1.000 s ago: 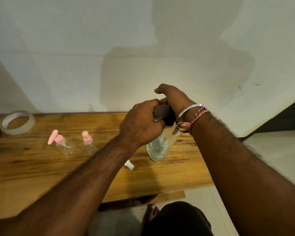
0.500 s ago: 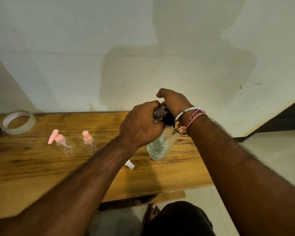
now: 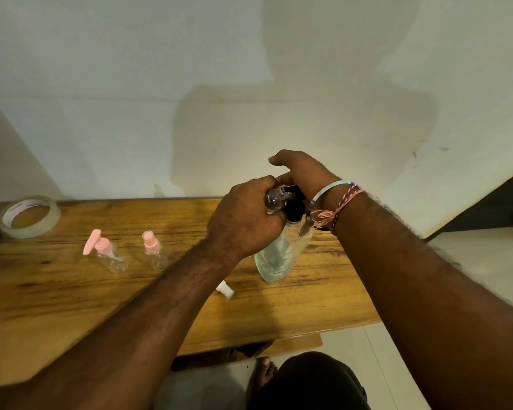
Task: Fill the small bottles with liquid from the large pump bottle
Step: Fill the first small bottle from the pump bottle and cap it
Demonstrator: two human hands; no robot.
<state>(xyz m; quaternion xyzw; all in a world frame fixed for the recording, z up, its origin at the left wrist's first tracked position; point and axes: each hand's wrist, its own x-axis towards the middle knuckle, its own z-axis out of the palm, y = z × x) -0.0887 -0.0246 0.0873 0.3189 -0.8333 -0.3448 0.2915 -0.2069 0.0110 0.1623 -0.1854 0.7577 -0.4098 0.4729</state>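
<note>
Near edge, lower middle of frame: a small white cap [image 3: 225,290] lies on the wooden tabletop [image 3: 71,291], just off my left forearm. Probably belongs to the bottle in hand, so don't knock it.

Centre frame: my left hand [image 3: 245,220] is curled round a small clear plastic bottle [image 3: 274,198], tilted, mouth up against the black pump nozzle [image 3: 293,192]. The large clear pump bottle [image 3: 279,255] stands on the table right under it, liquid visible inside.

My right hand [image 3: 304,173] rests on top of the pump head, palm down, fingers loosely bent over it, thumb out toward the left. Pressing it, not gripping.

Step as I judge it: pumping into the first small bottle. To do it well:
- keep the mouth tight on the nozzle tip, no gap
- slow full strokes, let the head return
- hold the small bottle steady; tilt is fine, but watch the level
- big bottle isn't braced, so press straight down

Can't tell the fill level from here.

Further left, mid frame: two more small clear bottles with pink pump tops [image 3: 107,253] [image 3: 154,251], well apart from my hands, apparently unfilled. Far left against the wall: a clear tape roll [image 3: 30,217].
</note>
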